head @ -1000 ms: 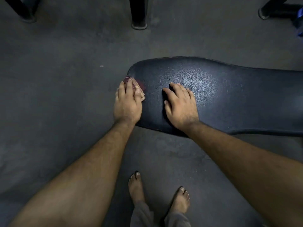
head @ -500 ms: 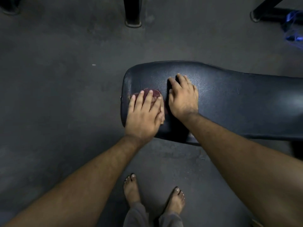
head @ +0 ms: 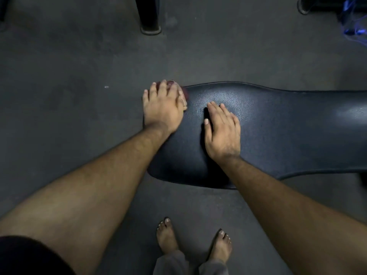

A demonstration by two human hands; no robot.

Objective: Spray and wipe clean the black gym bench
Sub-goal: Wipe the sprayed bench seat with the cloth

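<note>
At the bench's far-left corner, the left hand lies flat, fingers straight, pressing a reddish cloth that peeps out under its fingertips. Just right of it, the right hand rests open and flat on the black pad, holding nothing. No writing is readable. Beyond stands a dark post; bare feet on the grey floor below.

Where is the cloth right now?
Head view: the cloth lies under the left hand at the bench's far left corner.
</note>
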